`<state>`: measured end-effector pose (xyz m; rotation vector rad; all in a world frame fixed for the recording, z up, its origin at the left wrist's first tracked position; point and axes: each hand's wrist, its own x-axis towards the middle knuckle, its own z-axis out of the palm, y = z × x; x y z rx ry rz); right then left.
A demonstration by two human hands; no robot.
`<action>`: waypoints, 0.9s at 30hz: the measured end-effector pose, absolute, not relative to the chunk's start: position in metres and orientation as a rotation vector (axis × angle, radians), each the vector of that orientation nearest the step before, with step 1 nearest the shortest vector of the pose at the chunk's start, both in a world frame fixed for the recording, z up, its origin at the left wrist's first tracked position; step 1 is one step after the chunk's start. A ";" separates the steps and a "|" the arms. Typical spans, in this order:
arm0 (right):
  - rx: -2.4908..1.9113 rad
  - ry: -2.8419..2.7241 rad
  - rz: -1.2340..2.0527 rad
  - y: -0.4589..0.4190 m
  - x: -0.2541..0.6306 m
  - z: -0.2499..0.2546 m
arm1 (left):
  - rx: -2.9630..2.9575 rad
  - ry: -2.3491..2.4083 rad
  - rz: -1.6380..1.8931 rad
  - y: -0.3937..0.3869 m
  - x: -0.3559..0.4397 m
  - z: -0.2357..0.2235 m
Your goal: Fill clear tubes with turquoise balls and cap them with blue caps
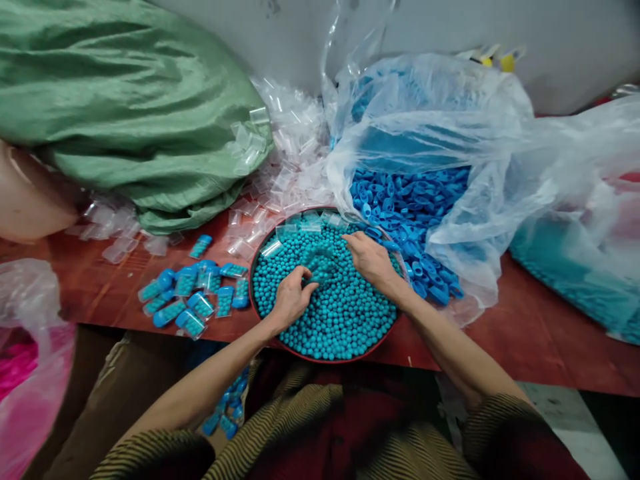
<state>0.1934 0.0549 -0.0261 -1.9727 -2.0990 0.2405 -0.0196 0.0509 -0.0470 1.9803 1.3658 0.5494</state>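
Turquoise beads (pixel 345 327), too many to count, filled one round tray (pixel 333 361) with a red rim, set at the front edge of the red table (pixel 540 340). Below that edge lay a partly hidden group of blue-capped pieces (pixel 227 417), uncountable from there.

Both hands were over the beads. The left hand (pixel 294 293) was half curled, thumb and forefinger a little apart; turquoise blurred beside its fingertips, so whether it gripped anything could not be told. The right hand (pixel 375 260) had its fingers bent loosely downward, and its hold could not be told either. The right forearm crossed the tray's rim and hid part of it.

Left of the tray lay about a dozen capped containers (pixel 191 324) with turquoise beads inside. At least three clear containers (pixel 273 249) rested at the tray's back part.

Beyond, one heap of blue caps (pixel 410 200), beyond counting, spilled from one plastic bag (pixel 475 247), whose film covered some of them. Another bag of beads (pixel 565 273) stood to the right. Behind the tray lay many empty clear tubes (pixel 295 147), partly blocked by one green sack (pixel 150 100).
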 end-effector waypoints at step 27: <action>-2.423 -2.196 0.366 0.012 0.183 -0.011 | 2.020 1.176 0.263 0.045 -0.005 -0.043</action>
